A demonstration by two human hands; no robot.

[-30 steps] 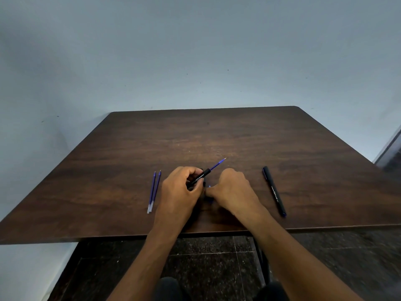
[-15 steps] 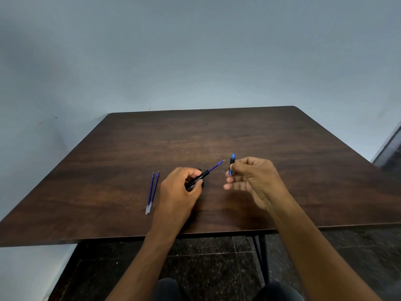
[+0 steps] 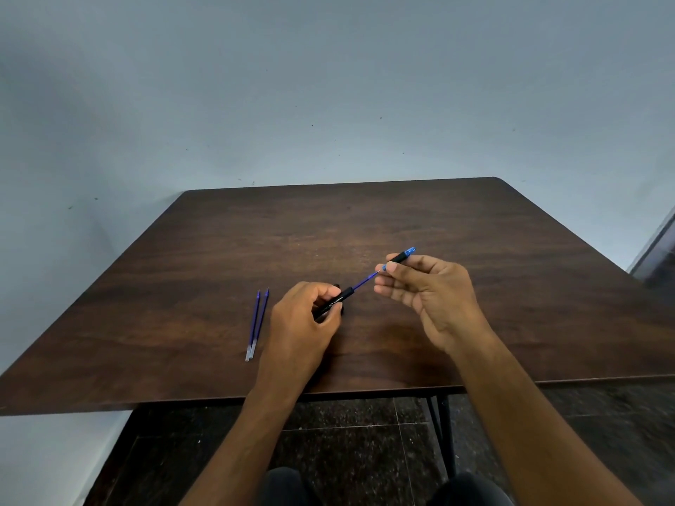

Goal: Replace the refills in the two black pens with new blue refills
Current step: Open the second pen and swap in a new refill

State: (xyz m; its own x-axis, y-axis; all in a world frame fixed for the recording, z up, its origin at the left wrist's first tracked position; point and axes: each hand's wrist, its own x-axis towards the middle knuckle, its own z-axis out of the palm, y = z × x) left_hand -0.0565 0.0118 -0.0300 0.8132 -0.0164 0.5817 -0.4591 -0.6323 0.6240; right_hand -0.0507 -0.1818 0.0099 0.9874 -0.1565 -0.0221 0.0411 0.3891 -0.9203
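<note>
Head camera, looking down: a person seated at a dark wooden table [image 3: 475,286] works on a dismantled black pen. Left hand [image 3: 303,323] curls its fingers round the black pen barrel [image 3: 334,304], which angles up and away to the right, toward the other hand. A blue refill [image 3: 363,282] sticks out of the barrel's open end, its tip pointing at the right hand [image 3: 427,297]. Right hand, raised just above the tabletop, pinches a short black tip section with a blue end [image 3: 404,254] between thumb and forefinger, while its other fingers hang loosely curled. Near end of that section sits just beside the refill's tip; whether they touch cannot be told. 2 spare blue refills [image 3: 256,323] lie side by side on the table, to the left of the left hand, running roughly toward and away from the person. Only 1 pen is seen. Below the table edge, dark floor tiles [image 3: 365,451] and a black table leg [image 3: 443,432] show between the forearms.
</note>
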